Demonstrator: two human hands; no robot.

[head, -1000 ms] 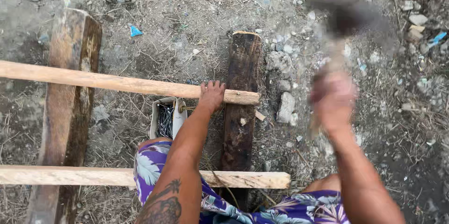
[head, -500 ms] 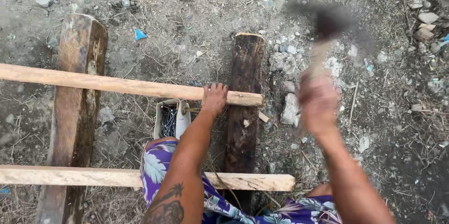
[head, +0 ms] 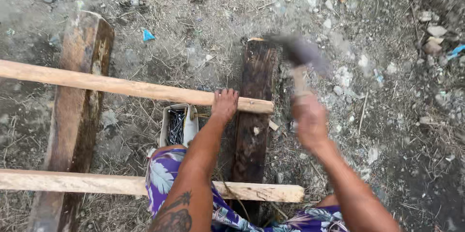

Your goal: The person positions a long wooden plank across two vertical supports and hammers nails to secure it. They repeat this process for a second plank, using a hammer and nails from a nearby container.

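Note:
My left hand (head: 224, 104) presses down on a pale wooden slat (head: 121, 86) where it crosses a dark, thick timber (head: 255, 130). My right hand (head: 310, 120) grips a hammer (head: 302, 57) by its handle. The hammer's head is blurred, just right of the dark timber's far end. A second pale slat (head: 97, 183) lies across the timbers nearer to me. Whether a nail stands under my left hand is hidden.
Another thick timber (head: 77, 111) lies on the left under both slats. A small open box of nails (head: 177, 125) sits on the ground between the timbers. My knee in purple patterned cloth (head: 164, 174) is below it. Stones and litter cover the dirt ground.
The hammer has swung down and leftward from high at the right toward the slat's end. My left hand has stayed on the slat.

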